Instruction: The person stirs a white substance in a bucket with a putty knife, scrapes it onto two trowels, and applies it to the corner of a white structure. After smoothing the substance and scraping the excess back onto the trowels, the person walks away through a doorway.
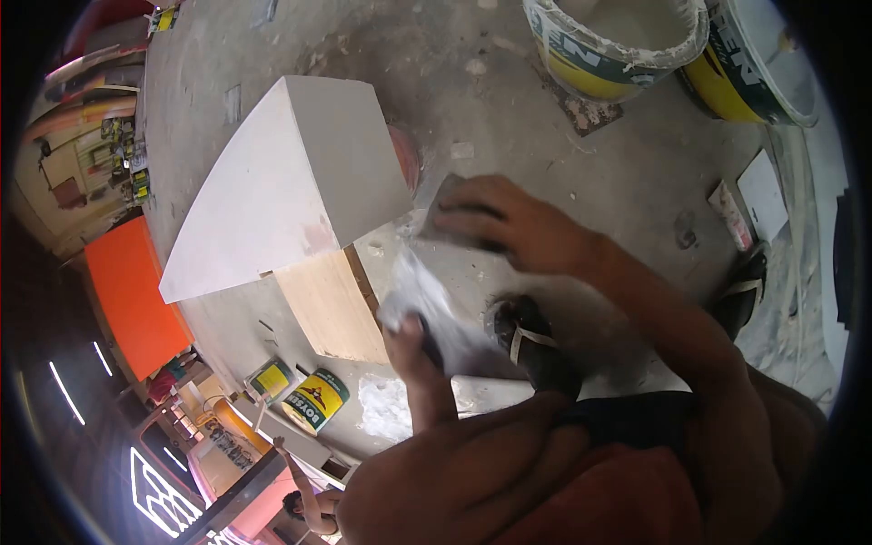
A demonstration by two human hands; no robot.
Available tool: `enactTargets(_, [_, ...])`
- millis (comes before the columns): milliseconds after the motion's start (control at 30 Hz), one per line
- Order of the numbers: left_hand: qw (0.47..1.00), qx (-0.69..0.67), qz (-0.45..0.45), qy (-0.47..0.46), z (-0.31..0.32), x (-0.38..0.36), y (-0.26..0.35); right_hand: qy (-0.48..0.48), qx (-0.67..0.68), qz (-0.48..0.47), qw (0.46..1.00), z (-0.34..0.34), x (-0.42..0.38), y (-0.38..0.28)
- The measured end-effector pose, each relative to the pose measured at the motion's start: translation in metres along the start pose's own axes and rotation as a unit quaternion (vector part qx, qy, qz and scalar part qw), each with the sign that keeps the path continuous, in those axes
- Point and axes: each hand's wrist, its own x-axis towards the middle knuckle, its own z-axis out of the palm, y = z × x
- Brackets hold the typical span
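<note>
My right hand (513, 222) is closed around a dark grey flat block (442, 202), its fingers over the top. Just below it, my left hand (413, 350) grips a whitish-grey flat piece (431, 295) by its edge, thumb on the near side. Motion smears this piece, so its exact kind is hidden. The block is close over the piece's upper end. Beside both hands stands a large white wedge-shaped panel box (259, 186) with a grey side, resting above a bare wooden box (331, 304).
Paint buckets (590, 68) stand at the upper right. Yellow and green paint cans (316, 400) sit at the lower left near a white-spattered sheet (386, 409). An orange panel (136, 295) lies at the left. Another person (313, 504) is at the bottom left. My shoe (536, 341) is near the piece.
</note>
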Motion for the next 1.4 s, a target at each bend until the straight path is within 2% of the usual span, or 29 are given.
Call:
enactTargets(67, [0.996, 0.004, -0.005, -0.087, -0.030, -0.016, -0.005, -0.005, 0.001, 0.090, 0.996, -0.003, 0.023, 0.016])
enactTargets(100, [0.994, 0.019, -0.012, -0.106, -0.032, -0.023, -0.008, 0.047, 0.016, 0.094, 0.994, -0.002, 0.042, 0.022])
enactTargets(200, [0.995, 0.011, -0.033, -0.089, -0.046, -0.026, -0.018, 0.170, 0.006, 0.061, 0.984, 0.014, 0.107, 0.055])
enactTargets(300, [0.998, -0.033, -0.029, -0.047, -0.051, -0.027, -0.023, 0.209, 0.020, 0.061, 0.976, 0.028, 0.143, 0.059])
enactTargets(367, [0.997, -0.069, -0.028, -0.033, -0.058, -0.030, -0.025, 0.206, 0.027, 0.074, 0.975, 0.041, 0.143, 0.053])
enactTargets(467, [0.998, -0.047, -0.040, -0.020, -0.064, -0.030, -0.029, 0.204, 0.041, 0.096, 0.973, 0.058, 0.128, 0.036])
enactTargets(567, [0.998, -0.026, 0.058, -0.006, -0.067, -0.025, -0.040, 0.202, 0.056, 0.093, 0.973, 0.073, 0.097, 0.009])
enactTargets(667, [0.996, -0.066, 0.056, -0.028, -0.067, -0.024, -0.038, 0.190, 0.088, 0.099, 0.973, 0.079, 0.071, -0.015])
enactTargets(767, [0.988, -0.120, -0.044, -0.090, -0.061, -0.025, -0.025, 0.184, 0.110, 0.115, 0.970, 0.087, 0.051, -0.031])
enactTargets(833, [0.986, -0.132, -0.046, -0.094, -0.052, -0.021, -0.023, 0.185, 0.117, 0.116, 0.969, 0.081, 0.040, -0.036])
enactTargets(867, [0.985, -0.136, -0.047, -0.095, -0.048, -0.019, -0.023, 0.120, 0.118, 0.133, 0.977, 0.073, 0.032, -0.037])
enactTargets(900, [0.984, -0.122, 0.014, -0.126, -0.046, -0.015, -0.027, 0.054, 0.119, 0.150, 0.980, 0.062, 0.025, -0.038])
enactTargets(933, [0.982, -0.114, 0.044, -0.142, -0.040, -0.011, -0.028, -0.040, 0.113, 0.114, 0.986, 0.050, 0.020, -0.037])
enactTargets(967, [0.979, -0.106, 0.075, -0.156, -0.033, -0.008, -0.029, -0.038, 0.114, 0.114, 0.986, 0.045, 0.012, -0.036])
enactTargets(1033, [0.977, -0.105, 0.075, -0.168, -0.017, -0.006, -0.022, 0.009, 0.117, 0.113, 0.987, 0.036, 0.005, -0.038])
enactTargets(1067, [0.977, -0.106, 0.075, -0.171, -0.014, -0.007, -0.022, 0.065, 0.135, 0.155, 0.976, 0.030, 0.003, -0.039])
enactTargets(1100, [0.993, -0.076, 0.033, -0.083, -0.014, -0.009, -0.021, 0.066, 0.135, 0.155, 0.976, 0.022, 0.004, -0.044])
enactTargets(1167, [0.999, -0.043, -0.006, 0.001, -0.012, -0.004, -0.022, 0.167, 0.204, 0.148, 0.953, 0.009, 0.007, -0.053])
enactTargets(1233, [0.994, -0.107, -0.027, 0.022, 0.004, 0.007, -0.023, 0.088, 0.193, -0.002, 0.977, -0.004, 0.000, -0.060])
enactTargets(1300, [0.927, -0.370, -0.058, -0.018, -0.018, -0.003, -0.038, 0.113, 0.206, -0.115, 0.965, 0.014, -0.001, -0.065])
enactTargets(1333, [0.920, -0.386, -0.067, 0.002, -0.017, -0.003, -0.034, 0.114, 0.206, -0.116, 0.965, 0.022, -0.005, -0.059])
enactTargets(1367, [0.930, -0.361, -0.063, 0.027, -0.014, -0.004, -0.031, 0.106, 0.173, -0.070, 0.977, 0.029, -0.010, -0.049])
enactTargets(1400, [0.975, -0.208, -0.036, 0.069, 0.005, 0.001, -0.015, 0.097, 0.139, -0.025, 0.985, 0.028, -0.013, -0.041])
